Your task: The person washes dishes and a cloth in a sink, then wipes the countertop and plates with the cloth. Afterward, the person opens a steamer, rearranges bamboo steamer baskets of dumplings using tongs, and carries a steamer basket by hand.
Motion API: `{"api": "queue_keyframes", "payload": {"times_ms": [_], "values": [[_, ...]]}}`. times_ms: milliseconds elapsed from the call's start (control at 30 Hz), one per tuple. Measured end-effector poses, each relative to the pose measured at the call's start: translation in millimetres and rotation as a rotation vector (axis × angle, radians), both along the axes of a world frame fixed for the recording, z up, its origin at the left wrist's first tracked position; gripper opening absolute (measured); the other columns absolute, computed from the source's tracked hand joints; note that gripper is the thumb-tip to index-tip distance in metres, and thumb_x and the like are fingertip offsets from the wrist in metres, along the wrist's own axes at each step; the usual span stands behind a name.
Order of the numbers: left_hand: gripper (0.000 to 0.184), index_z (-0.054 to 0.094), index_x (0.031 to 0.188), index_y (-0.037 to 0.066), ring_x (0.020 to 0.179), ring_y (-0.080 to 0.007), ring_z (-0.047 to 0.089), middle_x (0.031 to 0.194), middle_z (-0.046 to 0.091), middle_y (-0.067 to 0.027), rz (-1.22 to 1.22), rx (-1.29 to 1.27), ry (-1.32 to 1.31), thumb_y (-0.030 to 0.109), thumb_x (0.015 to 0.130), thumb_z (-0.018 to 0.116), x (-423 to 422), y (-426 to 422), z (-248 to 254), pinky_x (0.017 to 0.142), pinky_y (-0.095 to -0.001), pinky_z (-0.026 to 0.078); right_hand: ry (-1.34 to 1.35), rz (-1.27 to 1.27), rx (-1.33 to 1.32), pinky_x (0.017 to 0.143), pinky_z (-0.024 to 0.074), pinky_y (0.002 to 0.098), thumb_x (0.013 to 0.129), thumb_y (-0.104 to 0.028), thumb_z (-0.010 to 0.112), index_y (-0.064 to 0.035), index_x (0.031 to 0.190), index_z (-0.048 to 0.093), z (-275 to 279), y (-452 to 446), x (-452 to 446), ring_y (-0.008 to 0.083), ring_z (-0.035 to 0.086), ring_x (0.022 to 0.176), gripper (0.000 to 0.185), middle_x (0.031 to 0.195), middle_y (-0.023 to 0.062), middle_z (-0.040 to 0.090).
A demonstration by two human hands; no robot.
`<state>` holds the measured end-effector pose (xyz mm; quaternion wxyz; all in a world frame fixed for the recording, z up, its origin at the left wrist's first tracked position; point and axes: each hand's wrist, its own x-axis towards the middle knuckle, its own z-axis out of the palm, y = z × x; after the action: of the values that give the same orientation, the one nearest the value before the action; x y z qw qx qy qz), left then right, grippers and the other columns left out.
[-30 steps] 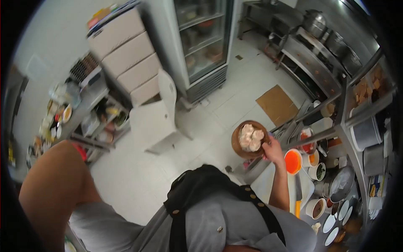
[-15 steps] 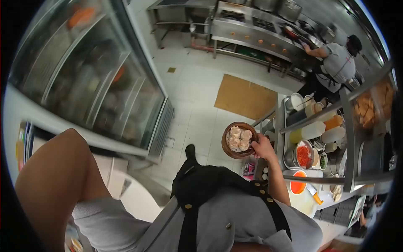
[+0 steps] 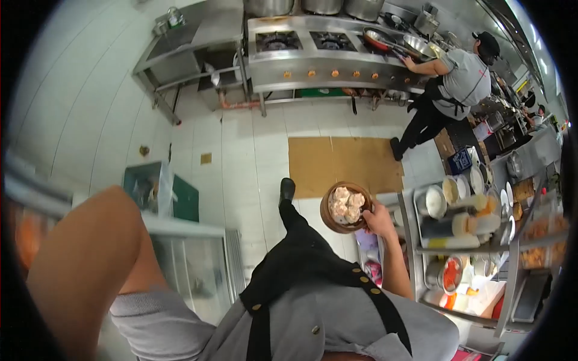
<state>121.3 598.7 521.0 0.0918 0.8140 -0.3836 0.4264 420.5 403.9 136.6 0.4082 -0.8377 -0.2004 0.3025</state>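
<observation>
A round brown steamer basket (image 3: 328,218) with several pale dumplings (image 3: 347,205) inside is held out in front of my body. My right hand (image 3: 378,219) grips its right side, thumb near the rim and the other fingers largely hidden beneath. The left arm is raised close to the camera at the left, bent at the elbow; my left hand is out of view.
A stove (image 3: 337,66) with pots and pans runs along the back, where a co-worker (image 3: 460,81) stands. Cardboard (image 3: 346,159) lies on the floor. At right is a rack (image 3: 415,240) with bowls and bottles; at left, a green bin (image 3: 185,198) and fridge.
The view has swung right and forward, past the fridge toward the stove and co-worker. The basket has stayed in my right hand, and one foot is now on view near the cardboard.
</observation>
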Motion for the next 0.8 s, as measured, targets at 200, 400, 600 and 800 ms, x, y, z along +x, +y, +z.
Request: {"api": "queue_keyframes", "payload": {"times_ms": [200, 400, 600, 800], "values": [[0.03, 0.063, 0.079, -0.001, 0.077, -0.0267, 0.059, 0.081, 0.061, -0.0159, -0.106, -0.143, 0.091, 0.027, 0.082, 0.054, 135, 157, -12, 0.066, -0.0362, 0.048, -0.076, 0.05, -0.045, 0.042, 0.0486, 0.0357, 0.074, -0.011, 0.048, 0.0089, 0.095, 0.05, -25, 163, 119, 0.025, 0.059, 0.043, 0.029, 0.058, 0.0188, 0.059], [0.032, 0.063, 0.079, -0.002, 0.077, -0.0269, 0.059, 0.081, 0.062, -0.0162, -0.354, -0.915, 0.37, 0.029, 0.082, 0.054, 272, 277, -33, 0.065, -0.036, 0.048, -0.023, 0.129, -0.079, 0.041, 0.0481, 0.0329, 0.074, -0.008, 0.048, 0.0074, 0.094, 0.053, -3, 318, 230, 0.0203, 0.058, 0.044, 0.026, 0.059, 0.0151, 0.057], [0.024, 0.063, 0.078, -0.001, 0.075, -0.0248, 0.06, 0.08, 0.063, -0.0144, -0.481, -1.045, 0.495, 0.022, 0.079, 0.055, 384, 367, -63, 0.064, -0.0336, 0.049, 0.004, 0.039, -0.04, 0.04, 0.0474, 0.0332, 0.075, -0.01, 0.048, 0.0084, 0.094, 0.052, 10, 396, 296, 0.022, 0.059, 0.044, 0.027, 0.059, 0.0174, 0.058], [0.007, 0.063, 0.075, 0.002, 0.072, -0.0202, 0.062, 0.078, 0.065, -0.0104, -0.476, -0.5, 0.474, 0.005, 0.071, 0.059, 514, 539, -96, 0.063, -0.0291, 0.049, -0.073, -0.284, -0.294, 0.065, 0.05, 0.0408, 0.073, -0.012, 0.049, 0.0077, 0.099, 0.053, -15, 462, 323, 0.0348, 0.063, 0.072, 0.033, 0.077, 0.0242, 0.061]]}}
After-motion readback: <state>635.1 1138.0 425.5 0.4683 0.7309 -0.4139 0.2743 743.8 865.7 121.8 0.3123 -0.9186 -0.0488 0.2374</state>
